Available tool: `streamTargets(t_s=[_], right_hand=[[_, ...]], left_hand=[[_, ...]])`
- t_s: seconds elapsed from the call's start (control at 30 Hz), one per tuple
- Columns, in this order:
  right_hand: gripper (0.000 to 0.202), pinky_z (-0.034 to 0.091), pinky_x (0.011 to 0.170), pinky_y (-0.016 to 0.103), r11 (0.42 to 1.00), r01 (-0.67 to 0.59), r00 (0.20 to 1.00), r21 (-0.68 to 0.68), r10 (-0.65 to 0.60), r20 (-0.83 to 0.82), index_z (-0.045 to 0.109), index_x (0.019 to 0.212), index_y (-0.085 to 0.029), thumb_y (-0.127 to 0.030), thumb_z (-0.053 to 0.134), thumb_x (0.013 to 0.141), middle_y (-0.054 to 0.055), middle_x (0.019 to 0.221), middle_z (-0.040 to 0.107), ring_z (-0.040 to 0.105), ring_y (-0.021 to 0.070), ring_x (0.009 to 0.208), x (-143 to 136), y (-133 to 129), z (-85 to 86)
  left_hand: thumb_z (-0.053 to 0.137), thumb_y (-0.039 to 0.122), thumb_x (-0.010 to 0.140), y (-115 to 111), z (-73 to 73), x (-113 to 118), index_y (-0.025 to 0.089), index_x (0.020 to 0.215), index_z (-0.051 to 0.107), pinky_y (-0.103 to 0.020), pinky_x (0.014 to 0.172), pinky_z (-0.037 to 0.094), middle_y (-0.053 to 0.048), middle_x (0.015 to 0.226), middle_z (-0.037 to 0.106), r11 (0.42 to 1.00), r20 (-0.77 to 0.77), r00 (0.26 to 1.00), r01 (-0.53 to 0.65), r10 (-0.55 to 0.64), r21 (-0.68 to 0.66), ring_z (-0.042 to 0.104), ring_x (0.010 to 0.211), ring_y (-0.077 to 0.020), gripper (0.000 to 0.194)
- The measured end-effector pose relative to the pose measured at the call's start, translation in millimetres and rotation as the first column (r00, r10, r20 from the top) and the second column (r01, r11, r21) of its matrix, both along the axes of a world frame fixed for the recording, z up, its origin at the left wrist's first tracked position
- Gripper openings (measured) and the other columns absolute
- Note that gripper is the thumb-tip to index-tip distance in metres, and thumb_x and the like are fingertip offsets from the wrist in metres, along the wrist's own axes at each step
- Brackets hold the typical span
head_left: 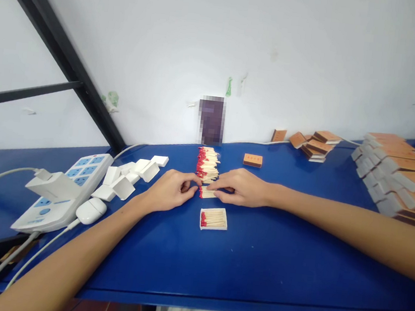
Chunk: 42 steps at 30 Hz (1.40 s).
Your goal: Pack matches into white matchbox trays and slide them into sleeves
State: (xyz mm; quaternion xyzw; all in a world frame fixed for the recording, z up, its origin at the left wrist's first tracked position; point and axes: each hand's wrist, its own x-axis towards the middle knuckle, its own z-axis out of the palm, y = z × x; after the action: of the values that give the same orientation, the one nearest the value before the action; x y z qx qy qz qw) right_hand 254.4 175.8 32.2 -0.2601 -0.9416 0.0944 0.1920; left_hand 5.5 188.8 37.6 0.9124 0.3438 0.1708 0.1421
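A small row of red-headed matches point(207, 192) lies on the blue table between my two hands. My left hand point(170, 190) has its thumb and index finger curved together at the match heads. My right hand point(243, 187) presses its thumb and index fingertips on the wooden ends. Just beyond them is a larger pile of matches point(208, 164), heads to the left. Nearer to me rests a white matchbox tray point(213, 227) with several matches inside. Behind my right hand sits an orange matchbox point(253, 160).
White empty trays point(123, 188) are scattered to the left, beside a power strip point(95, 168) and a white earphone case point(91, 210) with cables. Orange matchboxes point(318, 146) lie loose at the back right. Stacked matchboxes point(411, 173) fill the far right. A wall bounds the table's back.
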Motion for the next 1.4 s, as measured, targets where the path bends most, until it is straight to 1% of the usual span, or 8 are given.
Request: streamTargets(t_s=[0.23,0.6,0.73,0.9,1.13,1.4], right_hand=[[0.030,0.035,0.061,0.024,0.999,-0.029,1.000,0.026,0.029,-0.004,0.071,0.112,-0.020,-0.029,0.048,0.094,0.004,0.082,0.070,0.056,0.0134,0.067,0.4,0.4,-0.5],[0.030,0.039,0.064,0.024,0.999,-0.044,0.999,0.023,0.045,-0.021,0.070,0.114,-0.020,-0.028,0.048,0.094,0.004,0.086,0.070,0.056,0.0132,0.069,0.1,-0.8,-0.3],[0.030,0.039,0.064,0.024,0.998,-0.041,0.999,0.043,0.042,-0.007,0.071,0.113,-0.020,-0.026,0.049,0.093,0.004,0.082,0.068,0.057,0.0138,0.070,0.1,0.1,-1.3],[0.029,0.037,0.061,0.023,0.996,-0.060,0.998,0.072,0.059,0.011,0.072,0.112,-0.021,-0.025,0.050,0.092,0.003,0.076,0.065,0.055,0.0132,0.067,0.4,0.7,-1.3],[0.029,0.037,0.061,0.023,0.994,-0.074,0.997,0.086,0.077,-0.023,0.072,0.110,-0.020,-0.025,0.049,0.093,0.003,0.075,0.065,0.053,0.0123,0.065,0.0,0.4,-1.9],[0.031,0.035,0.059,0.024,0.981,-0.120,0.993,0.150,0.116,0.036,0.071,0.112,-0.021,-0.028,0.046,0.095,0.003,0.074,0.061,0.050,0.0117,0.062,1.1,1.9,-2.9]], left_hand=[[0.052,0.022,0.088,0.2,0.2,-0.3,0.020,0.102,0.067,-0.021,0.055,0.034,0.007,0.055,0.051,1.000,-0.007,1.000,0.005,-0.005,-0.006,0.047,0.049,-0.0077,0.020],[0.052,0.021,0.088,-0.6,1.9,0.5,0.020,0.101,0.067,-0.021,0.055,0.033,0.006,0.056,0.051,1.000,-0.023,1.000,0.017,-0.017,-0.005,0.047,0.050,-0.0083,0.021],[0.051,0.021,0.088,-0.8,2.3,0.4,0.020,0.101,0.067,-0.021,0.056,0.033,0.006,0.056,0.051,1.000,-0.031,0.999,0.017,-0.017,-0.002,0.048,0.051,-0.0085,0.021],[0.051,0.020,0.088,-0.9,3.2,0.6,0.020,0.102,0.067,-0.021,0.056,0.033,0.006,0.057,0.052,1.000,-0.052,0.998,0.023,-0.022,0.012,0.048,0.051,-0.0086,0.022],[0.050,0.020,0.088,-1.4,2.2,0.5,0.020,0.108,0.066,-0.022,0.056,0.033,0.006,0.056,0.053,1.000,-0.063,0.998,0.016,-0.015,0.025,0.048,0.051,-0.0092,0.025],[0.050,0.020,0.088,-1.7,2.6,0.3,0.020,0.108,0.066,-0.022,0.056,0.032,0.005,0.056,0.052,0.998,-0.073,0.997,0.031,-0.027,0.046,0.047,0.051,-0.0094,0.025]])
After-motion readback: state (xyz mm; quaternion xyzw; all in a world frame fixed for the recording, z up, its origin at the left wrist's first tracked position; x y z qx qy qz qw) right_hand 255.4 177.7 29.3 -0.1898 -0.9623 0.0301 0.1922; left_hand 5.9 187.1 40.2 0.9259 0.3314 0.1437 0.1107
